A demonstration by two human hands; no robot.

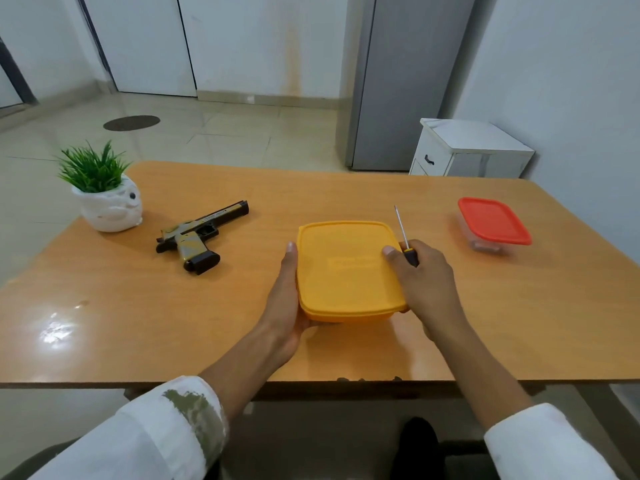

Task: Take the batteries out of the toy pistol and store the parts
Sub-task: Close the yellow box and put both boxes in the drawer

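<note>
A yellow lidded box (346,271) sits at the middle of the wooden table (138,306), lid on. My left hand (285,292) presses flat against its left side. My right hand (422,282) rests on the box's right edge, thumb on the lid, and grips a small screwdriver (403,233) by its black handle, shaft pointing away from me. The toy pistol (197,237), black with a camouflage grip, lies on its side to the left of the box, muzzle toward the far right. No batteries are visible.
A clear container with a red lid (493,221) stands at the right of the table. A white pot with a green plant (104,195) is at the far left corner. A white cabinet (471,150) stands beyond the table.
</note>
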